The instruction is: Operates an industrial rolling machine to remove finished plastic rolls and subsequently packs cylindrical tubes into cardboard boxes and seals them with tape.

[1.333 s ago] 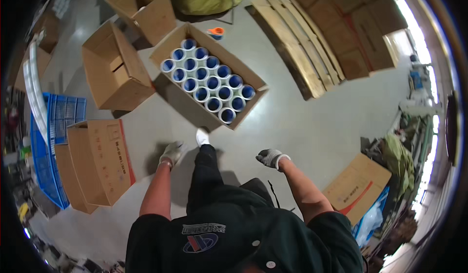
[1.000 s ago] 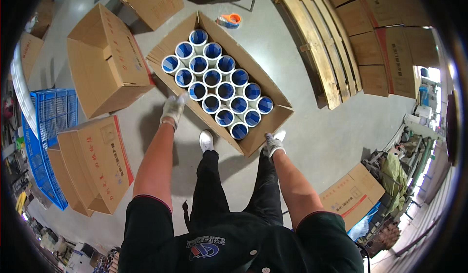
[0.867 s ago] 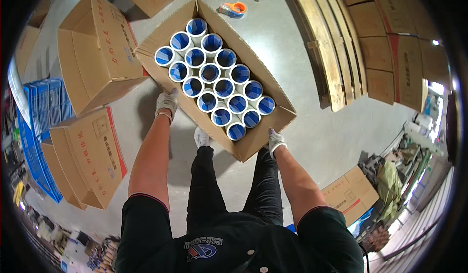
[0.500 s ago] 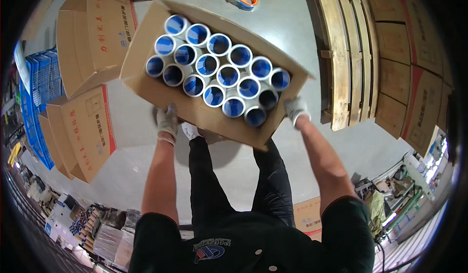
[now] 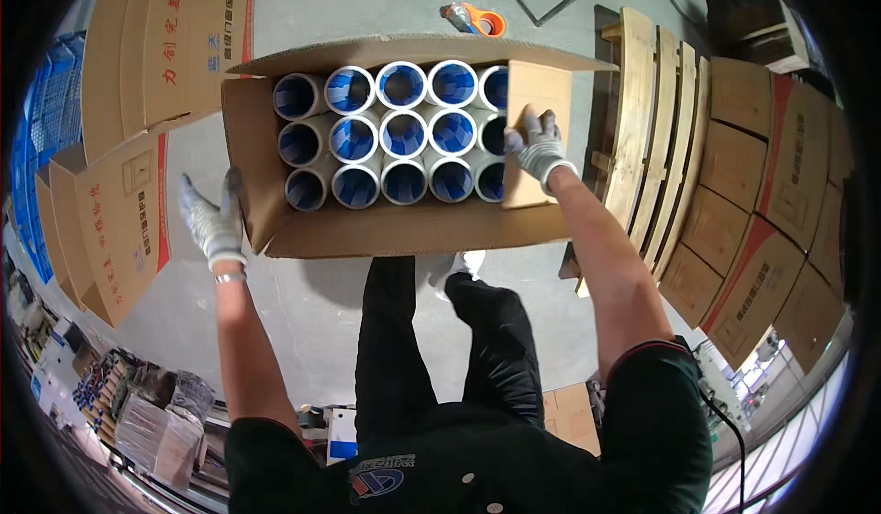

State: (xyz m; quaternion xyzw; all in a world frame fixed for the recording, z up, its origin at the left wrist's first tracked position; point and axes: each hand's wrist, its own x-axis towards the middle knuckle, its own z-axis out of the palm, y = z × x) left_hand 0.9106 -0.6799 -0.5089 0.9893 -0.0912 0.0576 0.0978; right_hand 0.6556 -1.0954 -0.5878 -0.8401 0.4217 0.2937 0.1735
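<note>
One long, open cardboard carton (image 5: 418, 234) lies crosswise in front of the person's legs, its long sides running left to right; whether it rests on anything cannot be told. Inside, fifteen white-rimmed rolls with blue-lined cores (image 5: 402, 136) show, upright in three rows of five. The rightmost three are partly covered by one end flap (image 5: 540, 92), folded inward.

Two gloved hands are well apart. The right hand (image 5: 541, 145) lies on that flap, fingers spread, gripping nothing. The left hand (image 5: 211, 216) is spread beside the carton's left end; whether its fingers touch the cardboard cannot be told.

Half a second ago the carton sat slantwise, with eighteen rolls showing and its right end uncovered; now it is squared to the person. The right hand was at the right end's outer side, the left at the near long side.

The floor (image 5: 422, 321) is smooth and grey. On it are one orange-and-blue tape dispenser (image 5: 484, 21) beyond the carton and one wooden pallet (image 5: 633, 138) to the right, beside several stacked cartons (image 5: 725, 202). At left are two open cartons, an upper one (image 5: 165, 46) and a lower one (image 5: 119, 229), near one blue plastic crate (image 5: 46, 128).
</note>
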